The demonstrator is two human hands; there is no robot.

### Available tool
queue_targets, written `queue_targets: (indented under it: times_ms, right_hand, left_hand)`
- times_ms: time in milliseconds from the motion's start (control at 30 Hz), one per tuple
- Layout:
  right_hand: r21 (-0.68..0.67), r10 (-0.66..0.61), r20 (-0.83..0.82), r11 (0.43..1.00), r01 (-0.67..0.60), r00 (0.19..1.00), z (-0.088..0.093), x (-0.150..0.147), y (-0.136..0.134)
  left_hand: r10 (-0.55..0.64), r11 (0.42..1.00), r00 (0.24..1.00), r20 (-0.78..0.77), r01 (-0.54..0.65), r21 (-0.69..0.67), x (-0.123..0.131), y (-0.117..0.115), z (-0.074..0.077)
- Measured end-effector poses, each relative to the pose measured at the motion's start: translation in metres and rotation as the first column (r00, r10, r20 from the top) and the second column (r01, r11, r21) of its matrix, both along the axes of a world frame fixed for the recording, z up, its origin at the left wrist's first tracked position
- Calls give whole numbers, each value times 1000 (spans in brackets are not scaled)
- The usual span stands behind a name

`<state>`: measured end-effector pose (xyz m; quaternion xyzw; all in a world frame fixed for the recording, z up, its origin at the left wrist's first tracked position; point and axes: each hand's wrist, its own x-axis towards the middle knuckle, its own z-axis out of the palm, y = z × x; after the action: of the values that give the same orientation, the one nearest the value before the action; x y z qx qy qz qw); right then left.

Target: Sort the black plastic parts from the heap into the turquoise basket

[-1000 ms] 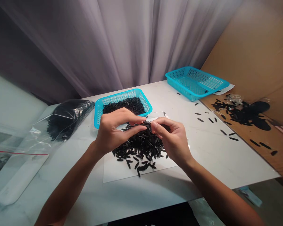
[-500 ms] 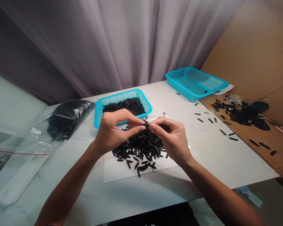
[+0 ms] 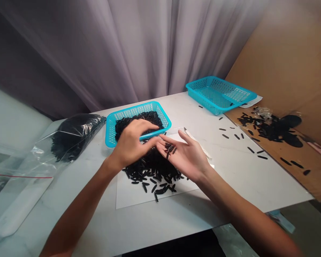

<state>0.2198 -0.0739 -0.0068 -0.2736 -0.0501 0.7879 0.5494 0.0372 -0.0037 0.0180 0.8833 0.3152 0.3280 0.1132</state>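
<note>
A heap of small black oblong pieces (image 3: 155,171) lies on a white sheet (image 3: 133,194) in front of me. My right hand (image 3: 186,155) is turned palm up above the heap, fingers stretched out, with a few black pieces (image 3: 170,148) resting on the fingers. My left hand (image 3: 132,142) hovers beside it over the heap, back up, fingers curled, its fingertips touching the right hand's fingers. Just behind the hands stands a blue basket (image 3: 123,117) filled with the same black pieces.
A clear bag of black pieces (image 3: 69,137) lies at the left. A second blue basket (image 3: 219,94) stands at the back right. Loose black pieces (image 3: 267,128) are scattered on brown cardboard (image 3: 296,157) and the white table (image 3: 230,178) at the right. A curtain hangs behind.
My right hand has turned from a pinch to palm up with pieces lying on it. My left hand has shifted slightly toward the basket, its fingers reaching to the right palm.
</note>
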Motion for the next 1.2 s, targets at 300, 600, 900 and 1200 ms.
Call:
queue_targets:
  times_ms: [300,600,900,1200]
  right_hand:
    - [96,65,37,993,-69,997,2,1,-3]
    - [188,-27,290,982,-29,957,-5,-6,-6]
    - [250,-112,510,968,-22,853,-4,-4,-5]
    - [454,-383,618,887,86,687,-2,-1,-8]
  left_hand:
    - [-300,948,952,-65,290,-133,12,-24,0]
    - [-81,970,990,114,105,-221,9,-18,4]
    - [-75,989,973,217,101,-110,12,-21,2]
    - [-46,997,960,276,62,-48,11,-22,6]
